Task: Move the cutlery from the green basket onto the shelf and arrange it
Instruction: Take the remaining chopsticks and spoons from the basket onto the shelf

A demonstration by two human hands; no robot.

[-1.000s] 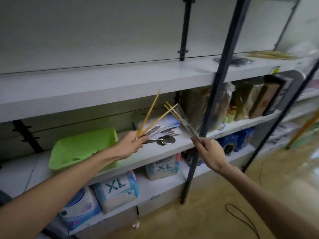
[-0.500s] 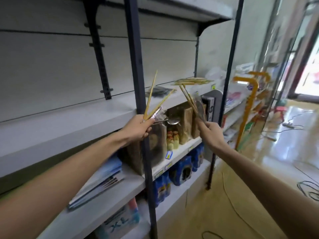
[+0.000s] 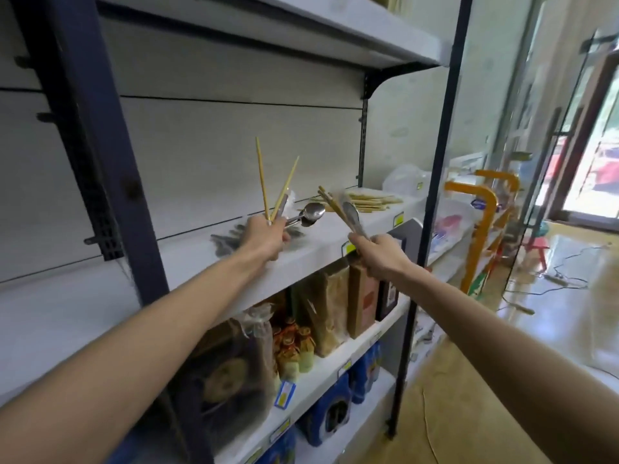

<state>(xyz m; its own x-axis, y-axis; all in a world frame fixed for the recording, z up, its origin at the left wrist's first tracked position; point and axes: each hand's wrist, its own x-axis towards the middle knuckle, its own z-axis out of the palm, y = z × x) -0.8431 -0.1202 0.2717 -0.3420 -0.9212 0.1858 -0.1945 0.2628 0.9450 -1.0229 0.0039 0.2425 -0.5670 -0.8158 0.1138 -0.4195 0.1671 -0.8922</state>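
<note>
Head view shows me facing the shelf (image 3: 201, 262) with both arms raised and cutlery in each fist. My left hand (image 3: 264, 237) is clenched round a mixed handful: two chopsticks (image 3: 268, 185) sticking up and splayed apart, plus a metal spoon (image 3: 310, 214) jutting out to the right over the shelf board. My right hand (image 3: 382, 254) is closed on a second bundle (image 3: 341, 209) of chopsticks with what looks like another spoon, possibly in a clear sleeve; blur hides the detail. Both loads hang just above the board's front edge, not yet set down.

Further along, toward the board's right end, a pile of chopsticks (image 3: 368, 200) already lies flat. Dark pieces (image 3: 227, 239) lie on the board behind my left wrist; I cannot tell what they are.

The green basket is out of sight, so I cannot say what remains in it.

As I see it, the main risk is the loose grip on mismatched pieces: the spoon is heavier than the sticks and could slide out when I loosen my fingers, dropping past the front edge. The splayed sticks might roll off, or my right bundle could knock the laid pile askew if I set it down too close.
</note>
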